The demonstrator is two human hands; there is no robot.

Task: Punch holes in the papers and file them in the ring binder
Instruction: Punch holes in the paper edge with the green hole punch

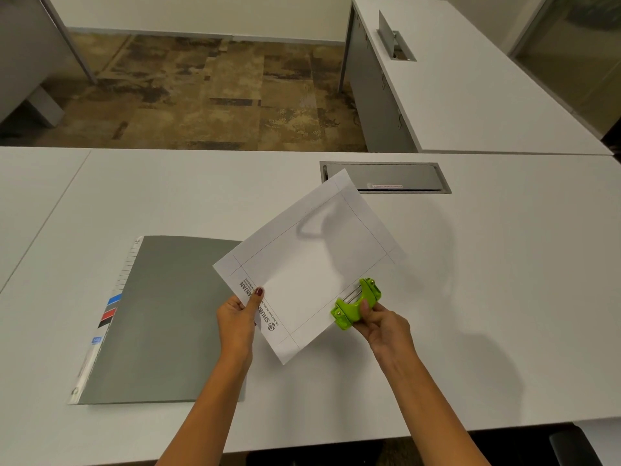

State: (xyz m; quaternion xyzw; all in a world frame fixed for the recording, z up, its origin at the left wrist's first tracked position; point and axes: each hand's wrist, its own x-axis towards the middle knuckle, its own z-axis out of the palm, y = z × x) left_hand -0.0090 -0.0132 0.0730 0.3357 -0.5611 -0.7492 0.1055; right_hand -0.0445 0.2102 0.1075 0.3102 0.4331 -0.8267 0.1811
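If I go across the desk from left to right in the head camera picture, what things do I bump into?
Grey binder → left hand holding the paper → green hole punch → right hand.

Binder (pixel 161 317) left of paper (pixel 309 260); punch (pixel 356 306) right.

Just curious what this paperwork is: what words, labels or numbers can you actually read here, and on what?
"SHUB…" and "…ANJAN": bold letterhead on the paper, partly hidden by the left hand.
Small print beside it: too small to read.
Strip label on the desk's metal hatch: blurred.
Blue tab on the grey binder: unreadable.
Green hole punch: no text visible.
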